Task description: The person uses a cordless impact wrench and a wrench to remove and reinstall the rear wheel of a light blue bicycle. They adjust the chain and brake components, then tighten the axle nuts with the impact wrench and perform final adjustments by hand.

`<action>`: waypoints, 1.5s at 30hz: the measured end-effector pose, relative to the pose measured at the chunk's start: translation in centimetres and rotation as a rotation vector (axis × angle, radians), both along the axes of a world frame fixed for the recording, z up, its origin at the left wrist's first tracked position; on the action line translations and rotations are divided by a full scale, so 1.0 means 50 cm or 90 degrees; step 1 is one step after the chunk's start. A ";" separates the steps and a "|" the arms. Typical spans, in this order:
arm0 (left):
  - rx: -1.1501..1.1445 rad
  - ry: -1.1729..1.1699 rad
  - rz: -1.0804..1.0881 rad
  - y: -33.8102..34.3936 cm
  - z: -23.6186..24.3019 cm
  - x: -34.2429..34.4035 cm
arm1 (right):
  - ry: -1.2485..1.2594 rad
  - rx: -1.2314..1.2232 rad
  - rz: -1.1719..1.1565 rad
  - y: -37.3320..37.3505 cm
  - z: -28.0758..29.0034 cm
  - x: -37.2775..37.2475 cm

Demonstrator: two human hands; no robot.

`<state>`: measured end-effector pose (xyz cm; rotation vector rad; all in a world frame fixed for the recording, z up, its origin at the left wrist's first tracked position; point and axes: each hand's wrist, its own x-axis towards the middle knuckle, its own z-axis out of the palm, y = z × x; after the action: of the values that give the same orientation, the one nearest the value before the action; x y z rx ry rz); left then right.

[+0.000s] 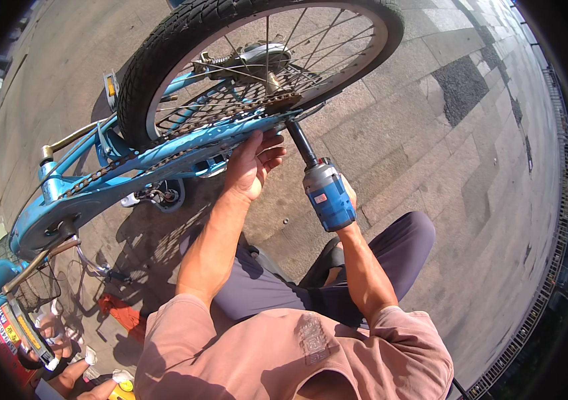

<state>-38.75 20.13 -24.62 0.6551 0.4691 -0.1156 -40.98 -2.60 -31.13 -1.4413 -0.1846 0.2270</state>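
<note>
A cordless impact wrench point(330, 197), blue and grey with a long black socket point(301, 143), is in my right hand point(349, 193); most of the fingers are behind the tool. Its socket tip meets the rear axle end of a light blue bicycle point(210, 131), beside the sprocket point(280, 103). My left hand point(250, 167) is just below the frame tube, with fingers apart and the thumb at the tube; whether it presses on it I cannot tell. Above both hands is the spoked wheel point(138, 100) with its black tyre. A rusty chain point(97, 175) runs along the frame.
My bent legs point(257, 288) are close below the tool. A crank arm point(27, 272) juts out at the lower left. Near it lies an orange-red cloth point(122, 313). Other people's legs point(77, 373) show at the lower left corner. Paving with a dark patch point(460, 90) spreads to the right.
</note>
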 end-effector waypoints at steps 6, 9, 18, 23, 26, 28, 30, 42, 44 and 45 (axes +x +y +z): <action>0.122 0.136 0.069 0.008 -0.015 -0.001 | -0.024 -0.071 0.008 0.003 -0.059 0.021; 0.168 0.173 0.110 0.007 -0.018 0.000 | -0.169 -0.252 0.037 0.000 -0.071 0.022; 0.204 0.178 0.204 0.001 -0.013 0.000 | -0.245 -0.300 0.059 -0.007 -0.065 0.032; 0.201 0.182 0.214 -0.003 -0.012 0.002 | -0.208 -0.301 0.069 -0.001 -0.041 0.023; 0.193 0.178 0.219 -0.005 -0.010 0.001 | -0.160 -0.227 0.133 -0.006 -0.006 0.023; 0.185 0.177 0.222 -0.006 -0.009 0.001 | -0.153 -0.201 0.129 -0.008 0.018 0.022; 0.180 0.180 0.223 -0.008 -0.008 0.002 | -0.189 -0.221 0.119 -0.002 0.036 0.021; 0.166 0.206 0.234 -0.013 -0.006 0.007 | -0.399 -0.354 0.064 -0.006 0.079 0.045; 0.169 0.196 0.245 -0.014 -0.005 0.008 | -0.325 -0.296 0.054 -0.002 0.079 0.046; 0.169 0.190 0.248 -0.014 -0.004 0.008 | -0.244 -0.250 0.057 0.004 0.078 0.042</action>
<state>-38.35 19.40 -24.85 0.7977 0.9016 0.2242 -38.89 -2.43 -27.21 -1.8628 -0.5411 0.0566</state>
